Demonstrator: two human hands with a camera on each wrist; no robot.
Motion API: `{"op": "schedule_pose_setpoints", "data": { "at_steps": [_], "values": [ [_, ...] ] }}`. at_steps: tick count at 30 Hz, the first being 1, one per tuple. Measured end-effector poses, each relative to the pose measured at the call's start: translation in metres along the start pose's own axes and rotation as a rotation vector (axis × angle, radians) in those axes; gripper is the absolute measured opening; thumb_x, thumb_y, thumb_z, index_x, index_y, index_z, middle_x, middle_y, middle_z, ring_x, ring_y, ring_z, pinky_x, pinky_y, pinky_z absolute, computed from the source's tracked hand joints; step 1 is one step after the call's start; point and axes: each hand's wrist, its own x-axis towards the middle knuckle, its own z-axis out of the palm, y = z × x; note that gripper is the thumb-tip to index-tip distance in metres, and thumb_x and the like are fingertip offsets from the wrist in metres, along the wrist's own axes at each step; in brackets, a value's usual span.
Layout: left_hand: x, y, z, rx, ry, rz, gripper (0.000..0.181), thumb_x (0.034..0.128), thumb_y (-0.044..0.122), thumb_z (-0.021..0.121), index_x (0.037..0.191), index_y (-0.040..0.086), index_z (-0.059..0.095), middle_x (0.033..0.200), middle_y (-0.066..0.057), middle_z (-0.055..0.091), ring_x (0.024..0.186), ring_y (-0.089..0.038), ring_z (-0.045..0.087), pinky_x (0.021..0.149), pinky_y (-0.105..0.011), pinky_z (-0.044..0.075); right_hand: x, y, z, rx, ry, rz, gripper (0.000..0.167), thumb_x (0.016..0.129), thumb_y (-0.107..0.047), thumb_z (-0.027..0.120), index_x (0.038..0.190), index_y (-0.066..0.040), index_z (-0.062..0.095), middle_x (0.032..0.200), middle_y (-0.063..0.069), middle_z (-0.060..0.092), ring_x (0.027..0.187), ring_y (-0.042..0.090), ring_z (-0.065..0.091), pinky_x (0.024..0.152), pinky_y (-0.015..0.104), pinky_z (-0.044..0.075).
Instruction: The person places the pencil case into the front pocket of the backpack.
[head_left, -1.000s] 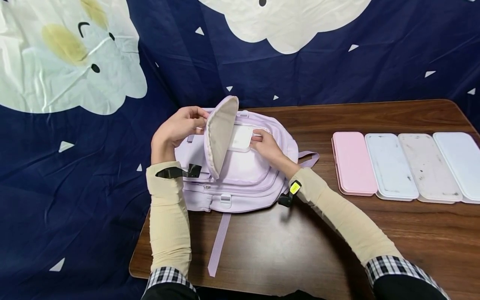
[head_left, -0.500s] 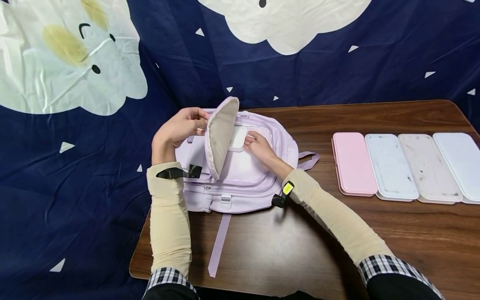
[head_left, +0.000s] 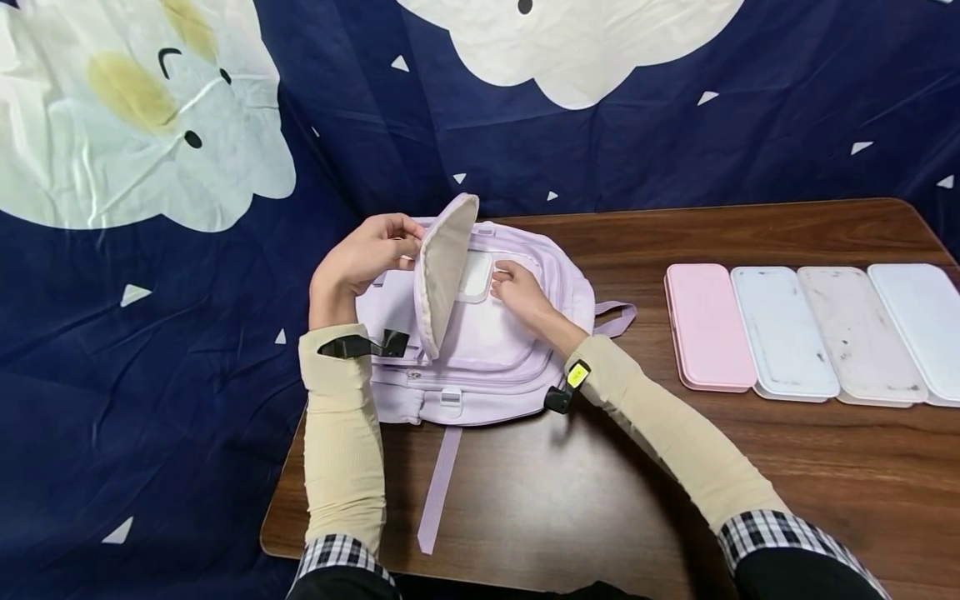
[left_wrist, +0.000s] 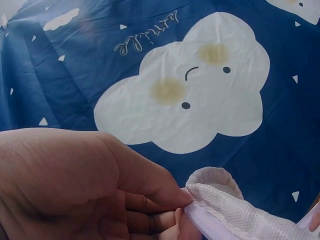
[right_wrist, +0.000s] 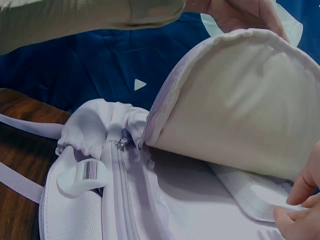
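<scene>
A lilac backpack (head_left: 480, 392) lies on the table with its front pocket flap (right_wrist: 240, 105) raised, cream lining showing. My left hand (head_left: 367, 254) pinches the flap's edge between thumb and fingers, also plain in the left wrist view. Under the flap, a white flat case (head_left: 475, 277) lies in the pocket, its left part hidden by the flap. My right hand (head_left: 521, 293) is at the case's right end. In the right wrist view its fingertips (right_wrist: 300, 190) stand slightly apart at the case's edge, and part of the hand is cut off.
Right of the backpack, a row of flat cases lies on the wooden table (head_left: 600, 508): a pink case (head_left: 708, 325), then several pale ones. A blue curtain with clouds (head_left: 637, 150) hangs behind. One strap (head_left: 438, 492) trails towards the front edge.
The white case has slid left, further under the flap, with my right hand following. Over the last half second the case stays put while the fingers shift slightly right. My left hand still holds the flap.
</scene>
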Motion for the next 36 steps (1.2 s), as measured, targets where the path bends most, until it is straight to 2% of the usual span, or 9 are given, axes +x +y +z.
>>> {"op": "schedule_pose_setpoints", "data": {
  "at_steps": [11, 18, 22, 25, 29, 32, 36],
  "values": [
    [0.0, 0.002, 0.002, 0.002, 0.006, 0.016, 0.021, 0.0924, -0.004, 0.046, 0.112, -0.009, 0.051, 0.096, -0.004, 0.055, 0.081, -0.008, 0.058, 0.073, -0.019, 0.052, -0.011, -0.017, -0.023, 0.005, 0.084, -0.055, 0.048, 0.091, 0.006, 0.042, 0.139, 0.005, 0.04, 0.136, 0.028, 0.046, 0.124, 0.038, 0.05, 0.101, 0.029, 0.047],
    [-0.001, 0.003, 0.003, 0.025, 0.01, 0.021, 0.021, 0.0923, -0.003, 0.048, 0.112, -0.008, 0.051, 0.097, -0.006, 0.055, 0.082, -0.009, 0.057, 0.076, -0.023, 0.053, -0.026, -0.021, -0.051, -0.005, 0.145, -0.148, 0.042, 0.092, 0.006, 0.045, 0.134, 0.007, 0.045, 0.133, 0.028, 0.048, 0.115, 0.033, 0.056, 0.095, 0.031, 0.05],
    [-0.002, 0.005, 0.003, 0.031, 0.015, 0.019, 0.021, 0.0922, -0.003, 0.047, 0.113, -0.008, 0.051, 0.097, -0.005, 0.055, 0.082, -0.009, 0.057, 0.075, -0.021, 0.052, -0.039, -0.021, -0.067, -0.002, 0.16, -0.161, 0.043, 0.091, 0.005, 0.046, 0.134, 0.006, 0.045, 0.133, 0.027, 0.049, 0.11, 0.03, 0.056, 0.089, 0.026, 0.05],
    [-0.002, 0.006, 0.003, 0.033, 0.021, 0.023, 0.021, 0.092, -0.004, 0.047, 0.112, -0.008, 0.052, 0.096, -0.005, 0.055, 0.081, -0.009, 0.058, 0.074, -0.021, 0.052, -0.047, -0.023, -0.079, -0.002, 0.177, -0.164, 0.043, 0.09, 0.005, 0.046, 0.134, 0.005, 0.046, 0.133, 0.026, 0.049, 0.112, 0.03, 0.055, 0.089, 0.027, 0.05],
    [-0.002, 0.007, 0.004, 0.035, 0.023, 0.031, 0.021, 0.0918, -0.004, 0.048, 0.112, -0.008, 0.052, 0.096, -0.004, 0.056, 0.08, -0.008, 0.058, 0.073, -0.02, 0.052, -0.056, -0.028, -0.096, -0.041, 0.208, -0.179, 0.044, 0.091, 0.003, 0.048, 0.135, 0.003, 0.045, 0.131, 0.021, 0.051, 0.105, 0.018, 0.056, 0.093, 0.031, 0.05],
    [-0.002, 0.007, 0.005, 0.042, 0.022, 0.036, 0.021, 0.0918, -0.003, 0.048, 0.112, -0.008, 0.053, 0.096, -0.004, 0.056, 0.08, -0.008, 0.058, 0.073, -0.02, 0.052, -0.063, -0.032, -0.109, -0.087, 0.235, -0.198, 0.044, 0.092, 0.0, 0.05, 0.136, 0.002, 0.043, 0.127, 0.017, 0.052, 0.095, 0.008, 0.058, 0.091, 0.028, 0.051],
    [-0.002, 0.008, 0.005, 0.052, 0.021, 0.039, 0.02, 0.0919, -0.003, 0.048, 0.111, -0.008, 0.053, 0.096, -0.004, 0.055, 0.079, -0.008, 0.057, 0.072, -0.019, 0.051, -0.077, -0.037, -0.128, -0.155, 0.267, -0.218, 0.047, 0.093, -0.003, 0.052, 0.138, 0.001, 0.04, 0.126, 0.015, 0.051, 0.091, 0.003, 0.059, 0.085, 0.02, 0.052]
  ]
}}
